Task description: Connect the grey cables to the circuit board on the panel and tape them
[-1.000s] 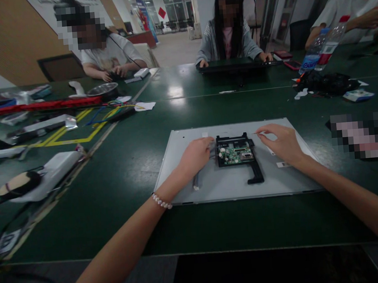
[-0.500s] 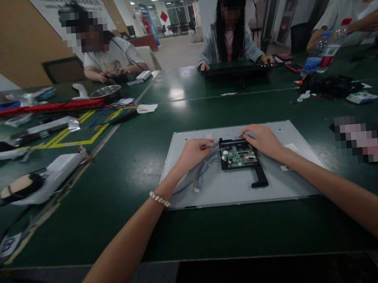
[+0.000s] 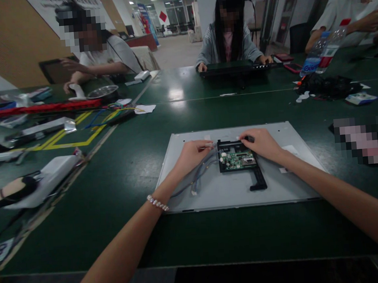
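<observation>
A grey metal panel (image 3: 277, 187) lies flat on the green table in front of me. On it sits a black plastic bracket (image 3: 256, 179) with a small green circuit board (image 3: 237, 158). My left hand (image 3: 193, 153) is closed, pinching the end of a bluish-grey cable (image 3: 196, 176) at the bracket's upper left corner. The cable trails down to the left over the panel. My right hand (image 3: 263, 142) rests on the bracket's top right edge, fingers curled and pinching something small that I cannot make out.
Three other people sit at the far side. A black monitor (image 3: 235, 69) lies before the middle one. Left: a red bar (image 3: 42, 108), metal bowl (image 3: 103, 92), white device (image 3: 50, 175), yellow floor-tape marks. Right: water bottles (image 3: 316, 53), a black bundle (image 3: 327, 85).
My right hand moved left from the bare panel onto the bracket's top edge. My left hand drew the cable end up to the bracket, so the cable now lies stretched out.
</observation>
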The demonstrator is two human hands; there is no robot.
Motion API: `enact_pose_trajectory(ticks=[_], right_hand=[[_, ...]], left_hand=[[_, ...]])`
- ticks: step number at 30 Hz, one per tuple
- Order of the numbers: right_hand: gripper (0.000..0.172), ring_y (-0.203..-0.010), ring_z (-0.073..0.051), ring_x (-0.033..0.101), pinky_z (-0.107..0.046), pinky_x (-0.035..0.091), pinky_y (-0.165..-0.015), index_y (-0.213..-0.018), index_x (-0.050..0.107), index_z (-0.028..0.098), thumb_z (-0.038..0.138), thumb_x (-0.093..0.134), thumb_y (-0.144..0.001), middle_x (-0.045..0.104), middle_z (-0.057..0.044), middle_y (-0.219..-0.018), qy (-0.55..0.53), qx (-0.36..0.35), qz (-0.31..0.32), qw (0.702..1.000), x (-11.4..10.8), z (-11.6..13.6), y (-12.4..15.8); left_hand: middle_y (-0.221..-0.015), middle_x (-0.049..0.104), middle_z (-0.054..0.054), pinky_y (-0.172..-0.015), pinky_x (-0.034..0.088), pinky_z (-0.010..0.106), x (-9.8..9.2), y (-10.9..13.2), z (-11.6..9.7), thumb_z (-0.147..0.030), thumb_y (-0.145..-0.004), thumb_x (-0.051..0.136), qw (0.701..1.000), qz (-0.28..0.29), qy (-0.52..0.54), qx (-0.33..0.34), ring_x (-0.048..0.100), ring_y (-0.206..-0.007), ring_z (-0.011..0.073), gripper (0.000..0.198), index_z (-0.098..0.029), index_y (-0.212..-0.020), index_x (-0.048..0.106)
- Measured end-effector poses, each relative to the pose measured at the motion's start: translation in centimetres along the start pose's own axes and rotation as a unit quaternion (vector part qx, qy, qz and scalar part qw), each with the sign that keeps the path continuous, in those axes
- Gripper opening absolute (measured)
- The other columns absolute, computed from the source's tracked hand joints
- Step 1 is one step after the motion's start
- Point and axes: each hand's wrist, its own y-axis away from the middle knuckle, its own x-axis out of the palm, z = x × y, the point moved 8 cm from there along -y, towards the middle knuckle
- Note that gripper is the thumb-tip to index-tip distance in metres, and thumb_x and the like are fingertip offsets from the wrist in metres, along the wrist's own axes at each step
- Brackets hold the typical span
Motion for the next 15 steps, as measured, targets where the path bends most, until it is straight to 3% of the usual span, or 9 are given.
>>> enact_pose_trajectory(ticks=[15], right_hand=[[0.021, -0.093, -0.024, 0.069, -0.043, 0.052, -0.09, -0.09, 0.074, 0.023, 0.015, 0.056, -0.082, 0.075, -0.005, -0.097, -0.014, -0.011, -0.002, 1.0, -0.07, 0.25, 0.11]], left_hand=[[-0.109, 0.073, 0.008, -0.083, 0.058, 0.032, 0.0, 0.12, -0.01, -0.021, -0.089, 0.052, 1.0, -0.004, -0.025, -0.002, 0.07, -0.095, 0.0154, 0.023, -0.021, -0.096, 0.074]])
